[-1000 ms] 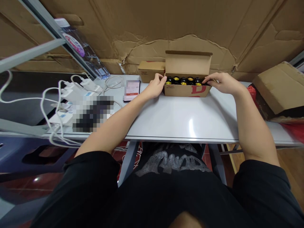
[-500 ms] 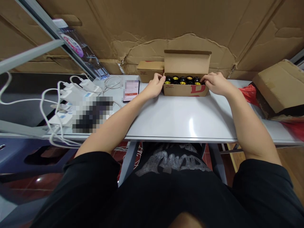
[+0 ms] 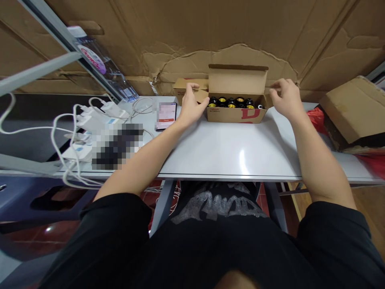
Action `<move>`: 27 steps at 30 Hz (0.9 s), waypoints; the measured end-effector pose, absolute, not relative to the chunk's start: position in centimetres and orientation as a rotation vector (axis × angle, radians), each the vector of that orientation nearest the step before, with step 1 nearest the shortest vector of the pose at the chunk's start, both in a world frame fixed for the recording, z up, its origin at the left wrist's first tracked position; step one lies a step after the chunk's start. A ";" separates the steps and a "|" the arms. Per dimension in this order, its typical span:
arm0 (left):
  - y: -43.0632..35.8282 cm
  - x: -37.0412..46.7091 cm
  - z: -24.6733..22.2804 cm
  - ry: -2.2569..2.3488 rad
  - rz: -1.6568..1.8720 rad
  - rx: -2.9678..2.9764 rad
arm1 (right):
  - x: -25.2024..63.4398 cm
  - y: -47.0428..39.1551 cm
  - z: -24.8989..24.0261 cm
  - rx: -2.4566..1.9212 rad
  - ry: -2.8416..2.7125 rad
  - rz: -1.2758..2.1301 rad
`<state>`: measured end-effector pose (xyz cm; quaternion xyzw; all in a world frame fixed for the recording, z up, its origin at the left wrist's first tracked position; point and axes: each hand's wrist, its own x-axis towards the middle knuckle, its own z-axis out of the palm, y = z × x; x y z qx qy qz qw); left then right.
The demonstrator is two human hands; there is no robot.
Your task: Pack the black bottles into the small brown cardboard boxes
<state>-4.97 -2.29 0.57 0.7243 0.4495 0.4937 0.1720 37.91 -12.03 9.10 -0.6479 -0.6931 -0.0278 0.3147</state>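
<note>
A small cardboard box [image 3: 233, 115] with red print stands on the white table, its back lid [image 3: 237, 79] raised. Packed inside in rows are several black round pieces [image 3: 231, 102], some showing yellow threaded rings; their exact kind is unclear. A small whitish end [image 3: 260, 107] shows in the right corner. My left hand [image 3: 192, 103] is at the box's left side, thumb by its edge and fingers spread around the left side flap [image 3: 201, 95]. Just off the right side flap [image 3: 268, 101], my right hand [image 3: 285, 98] hovers with fingers bent and apart, holding nothing.
Behind my left hand sits another cardboard box [image 3: 180, 85]. A phone [image 3: 166, 116] lies left of it, near white power strips [image 3: 87, 116] with cables. A water bottle [image 3: 104, 64] leans by the metal frame. At right are a larger carton [image 3: 355, 108] and red plastic [image 3: 315, 119].
My right hand has lifted off the box's right corner and moved right, uncovering the whitish end. My left fingers have spread, and both side flaps now stand outward.
</note>
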 end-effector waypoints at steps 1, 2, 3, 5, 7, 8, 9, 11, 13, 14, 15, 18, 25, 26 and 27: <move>-2.0 -5.0 0.3 1.212 1.430 2.111 | 37.6 -12.3 9.3 -1.718 -1.822 -0.029; -2.0 -5.0 0.2 1.158 1.442 2.155 | 37.1 -12.7 9.5 -1.709 -1.825 -0.006; -2.2 -4.9 0.2 1.117 1.442 2.185 | 36.5 -13.1 9.7 -1.682 -1.834 -0.011; -2.9 -4.5 0.5 1.068 1.414 2.219 | 35.2 -13.9 10.0 -1.603 -1.879 -0.059; -3.9 -4.0 1.0 1.041 1.367 2.254 | 34.2 -14.5 10.1 -1.537 -1.945 -0.102; -4.3 -3.9 1.4 1.028 1.344 2.281 | 33.8 -14.7 10.1 -1.515 -1.973 -0.113; -4.7 -3.8 1.7 1.016 1.323 2.310 | 33.6 -14.9 10.1 -1.497 -1.994 -0.115; -5.1 -3.7 2.2 0.998 1.283 2.352 | 33.5 -14.9 9.9 -1.463 -2.021 -0.087; -4.9 -3.8 2.2 0.989 1.253 2.340 | 33.8 -14.6 9.7 -1.440 -2.038 -0.021; -4.6 -3.8 2.0 0.990 1.248 2.315 | 34.0 -14.4 9.6 -1.436 -2.039 0.017; -4.1 -3.9 1.7 0.996 1.251 2.280 | 34.3 -14.2 9.5 -1.439 -2.033 0.050; -1.9 -4.1 -0.2 1.018 1.283 2.146 | 35.2 -13.6 9.1 -1.471 -1.983 0.075; 2.6 -5.0 -3.6 0.815 1.243 2.011 | 36.4 -12.1 8.1 -1.603 -1.899 0.262; 2.7 -5.1 -3.6 0.800 1.235 2.015 | 36.4 -12.0 8.0 -1.576 -1.884 0.306; 2.7 -5.3 -3.5 0.790 1.230 2.022 | 36.4 -11.9 8.0 -1.541 -1.867 0.329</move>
